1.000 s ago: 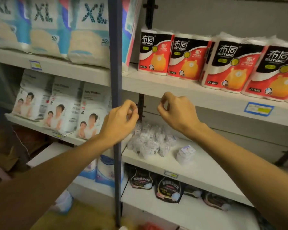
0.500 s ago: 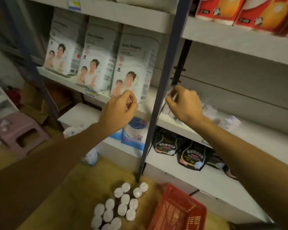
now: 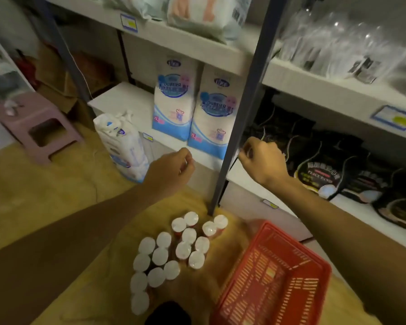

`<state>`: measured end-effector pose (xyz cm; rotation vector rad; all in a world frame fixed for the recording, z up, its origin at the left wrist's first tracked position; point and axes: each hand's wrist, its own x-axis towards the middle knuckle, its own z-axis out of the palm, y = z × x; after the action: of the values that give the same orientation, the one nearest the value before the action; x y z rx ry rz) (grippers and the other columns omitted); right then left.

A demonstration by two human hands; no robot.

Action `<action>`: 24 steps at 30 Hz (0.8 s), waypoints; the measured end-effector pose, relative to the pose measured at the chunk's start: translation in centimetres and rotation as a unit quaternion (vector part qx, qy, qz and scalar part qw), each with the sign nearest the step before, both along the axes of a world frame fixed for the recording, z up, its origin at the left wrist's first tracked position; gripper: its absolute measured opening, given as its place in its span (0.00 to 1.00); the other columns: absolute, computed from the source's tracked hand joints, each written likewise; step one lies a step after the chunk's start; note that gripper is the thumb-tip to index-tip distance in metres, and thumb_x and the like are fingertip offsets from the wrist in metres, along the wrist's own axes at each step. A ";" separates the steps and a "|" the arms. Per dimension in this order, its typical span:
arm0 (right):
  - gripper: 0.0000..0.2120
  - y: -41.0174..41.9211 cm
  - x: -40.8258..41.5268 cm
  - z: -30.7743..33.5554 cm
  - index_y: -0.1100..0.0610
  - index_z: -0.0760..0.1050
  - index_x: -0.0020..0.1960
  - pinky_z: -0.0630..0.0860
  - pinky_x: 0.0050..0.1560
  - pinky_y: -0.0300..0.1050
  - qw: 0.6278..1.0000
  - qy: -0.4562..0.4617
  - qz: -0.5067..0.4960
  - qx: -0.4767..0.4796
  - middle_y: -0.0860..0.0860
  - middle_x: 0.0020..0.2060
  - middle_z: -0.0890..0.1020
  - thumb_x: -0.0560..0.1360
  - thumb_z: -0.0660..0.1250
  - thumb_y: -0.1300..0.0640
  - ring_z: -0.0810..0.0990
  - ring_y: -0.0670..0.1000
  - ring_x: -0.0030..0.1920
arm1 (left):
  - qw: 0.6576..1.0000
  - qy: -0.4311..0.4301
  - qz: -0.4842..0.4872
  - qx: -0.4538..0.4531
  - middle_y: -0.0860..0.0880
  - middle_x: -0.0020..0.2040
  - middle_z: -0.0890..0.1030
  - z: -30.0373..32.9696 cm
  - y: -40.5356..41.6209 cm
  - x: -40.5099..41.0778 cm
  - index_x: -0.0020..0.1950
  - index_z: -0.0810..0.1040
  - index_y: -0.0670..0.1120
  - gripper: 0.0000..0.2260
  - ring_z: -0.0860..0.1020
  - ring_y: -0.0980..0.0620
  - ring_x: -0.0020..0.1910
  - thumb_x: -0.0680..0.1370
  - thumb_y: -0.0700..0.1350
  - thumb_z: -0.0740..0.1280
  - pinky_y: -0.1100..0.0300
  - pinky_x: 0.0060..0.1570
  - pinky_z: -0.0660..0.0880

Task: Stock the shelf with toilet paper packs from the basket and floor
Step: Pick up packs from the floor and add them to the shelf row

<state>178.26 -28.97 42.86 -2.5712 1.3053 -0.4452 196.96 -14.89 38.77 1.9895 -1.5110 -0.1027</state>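
At the bottom of the frame we see a red basket (image 3: 274, 277) on the yellowish floor (image 3: 56, 195), lower right, its inside showing only slatted walls. Just to its left, in the lower centre, toilet paper packs (image 3: 174, 252) stand on end on the floor in a tight cluster, their white round tops facing us and red wrap showing between them. Above them our left hand (image 3: 171, 171) hangs in the middle of the frame with fingers curled in and nothing in it; our right hand (image 3: 263, 161), right of centre, is curled the same way, holding nothing we can see. Between the two hands a dark shelf post (image 3: 244, 113) runs up from the floor. Beyond the left hand a white bag of rolls (image 3: 122, 146) leans against the lowest shelf (image 3: 127, 99), where two blue-and-white diaper packs (image 3: 195, 106) stand upright side by side. Right of the post, black pouches (image 3: 338, 170) lie on a low shelf. At the left edge stands a pink stool (image 3: 38, 123).
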 end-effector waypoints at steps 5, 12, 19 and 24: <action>0.10 0.5 -0.8 -13.8 0.56 0.76 0.51 0.70 0.38 0.47 0.999 0.021 0.017 0.028 0.58 0.45 0.83 0.77 0.62 0.50 0.79 0.63 0.46 | 0.999 -0.002 0.000 0.049 0.52 0.36 0.75 -12.8 0.9 -1.7 0.48 0.74 0.46 0.05 0.73 0.52 0.35 0.80 0.46 0.62 0.65 0.30 0.61; 0.11 2.7 -2.3 -30.2 0.56 0.75 0.55 0.73 0.39 0.44 0.993 0.042 -0.022 0.110 0.56 0.47 0.82 0.80 0.61 0.50 0.76 0.55 0.41 | 0.995 -0.019 -0.002 0.101 0.52 0.39 0.78 -27.7 2.6 -2.7 0.51 0.74 0.47 0.06 0.74 0.52 0.36 0.80 0.49 0.61 0.63 0.32 0.66; 0.13 5.3 -0.1 -40.7 0.56 0.75 0.58 0.78 0.47 0.47 0.985 0.036 -0.052 0.159 0.56 0.51 0.81 0.80 0.61 0.49 0.79 0.57 0.49 | 0.989 -0.015 0.046 0.142 0.50 0.43 0.80 -37.6 2.2 -4.2 0.54 0.73 0.47 0.08 0.78 0.50 0.41 0.80 0.50 0.60 0.60 0.37 0.67; 0.12 5.4 0.7 -44.8 0.54 0.73 0.59 0.80 0.48 0.50 0.984 0.059 -0.039 0.166 0.54 0.50 0.81 0.80 0.61 0.48 0.79 0.54 0.46 | 0.988 -0.026 0.046 0.142 0.48 0.41 0.80 -41.7 1.6 -5.2 0.53 0.73 0.45 0.09 0.78 0.49 0.40 0.81 0.49 0.59 0.57 0.36 0.72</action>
<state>178.96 -23.57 -1.91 -2.3043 1.3901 -0.0767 191.75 -13.26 -2.97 2.2997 -1.5019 -0.2403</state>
